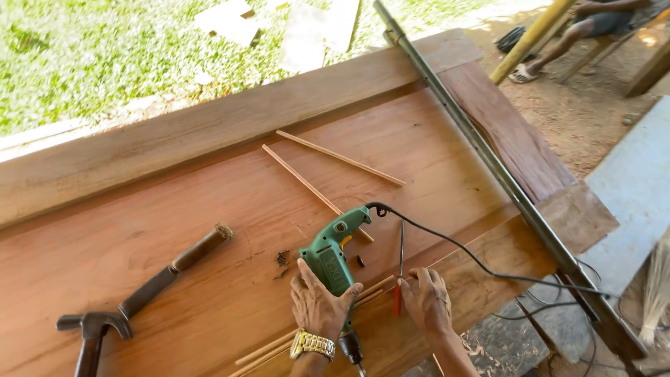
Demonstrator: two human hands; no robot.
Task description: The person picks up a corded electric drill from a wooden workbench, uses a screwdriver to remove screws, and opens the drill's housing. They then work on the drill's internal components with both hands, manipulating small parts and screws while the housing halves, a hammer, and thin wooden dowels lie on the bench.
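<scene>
No packages, signs or screens are seen. One label is found: a small pale rectangular plate on the body of the green electric drill (333,257), low in the centre of the frame, just above the left hand (317,301) laid on the drill. Its print is too small to be made out.

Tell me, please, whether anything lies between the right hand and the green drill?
Nothing visible does. The right hand rests on the red-handled screwdriver, with only bare wood between it and the green drill, which the left hand already covers.
</scene>
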